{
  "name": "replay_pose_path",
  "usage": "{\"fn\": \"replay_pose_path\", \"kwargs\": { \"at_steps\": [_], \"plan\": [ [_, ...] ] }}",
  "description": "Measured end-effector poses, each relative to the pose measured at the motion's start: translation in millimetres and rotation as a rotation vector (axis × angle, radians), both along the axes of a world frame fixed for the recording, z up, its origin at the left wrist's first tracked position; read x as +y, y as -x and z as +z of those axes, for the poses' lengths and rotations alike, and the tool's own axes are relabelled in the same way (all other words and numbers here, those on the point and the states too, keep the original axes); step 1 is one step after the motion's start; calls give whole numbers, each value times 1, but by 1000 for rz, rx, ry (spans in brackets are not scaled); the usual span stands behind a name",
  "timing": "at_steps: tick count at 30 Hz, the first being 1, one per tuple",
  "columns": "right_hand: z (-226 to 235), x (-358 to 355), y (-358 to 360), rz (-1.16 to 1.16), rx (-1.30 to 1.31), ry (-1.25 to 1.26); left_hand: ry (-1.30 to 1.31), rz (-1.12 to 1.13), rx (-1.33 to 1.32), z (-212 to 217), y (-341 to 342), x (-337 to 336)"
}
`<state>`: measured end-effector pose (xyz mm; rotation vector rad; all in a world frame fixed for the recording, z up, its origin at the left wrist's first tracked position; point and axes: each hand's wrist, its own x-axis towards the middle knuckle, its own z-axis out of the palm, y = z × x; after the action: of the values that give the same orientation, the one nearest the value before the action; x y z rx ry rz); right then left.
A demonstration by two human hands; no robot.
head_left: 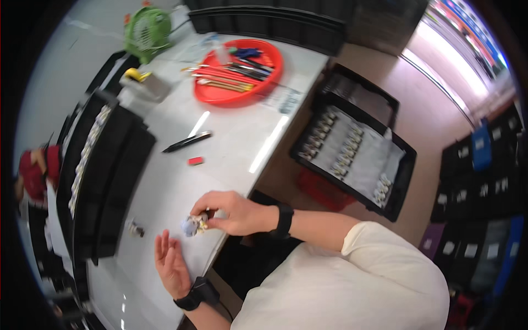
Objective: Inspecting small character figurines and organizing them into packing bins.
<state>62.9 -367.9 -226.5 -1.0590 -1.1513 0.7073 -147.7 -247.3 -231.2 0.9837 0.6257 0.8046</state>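
Observation:
My right hand point(231, 212) is closed on a small pale blue and white object point(194, 224), held just above the white table point(181, 181) near its front edge. My left hand point(170, 263) hovers flat and open beside it, palm up, fingers apart, holding nothing. Both wrists carry black bands. A small dark part point(136, 229) lies on the table to the left of my left hand. What exactly the held object is stays unclear.
A black pen point(187, 141) and a small red block point(195, 160) lie mid-table. A red round tray point(239, 71) of tools and a green fan point(147, 30) stand at the far end. Black trays point(104, 181) run along the left; another black tray point(357, 154) with small parts sits on the floor, right.

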Motion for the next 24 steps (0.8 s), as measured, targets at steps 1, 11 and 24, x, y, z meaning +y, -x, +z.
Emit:
{"fn": "replay_pose_path", "kwargs": {
  "at_steps": [1,11,24],
  "plan": [
    [1,-23,-21,-113,16,0,6,-22,13,-3,0,5],
    [-124,-365,-199,-1389,-619,1158,23,-43,75,-4,-12,11],
    [-241,-452,-215,-1261,-432,1750,48,-81,66,-6,-14,17]
  ]
}}
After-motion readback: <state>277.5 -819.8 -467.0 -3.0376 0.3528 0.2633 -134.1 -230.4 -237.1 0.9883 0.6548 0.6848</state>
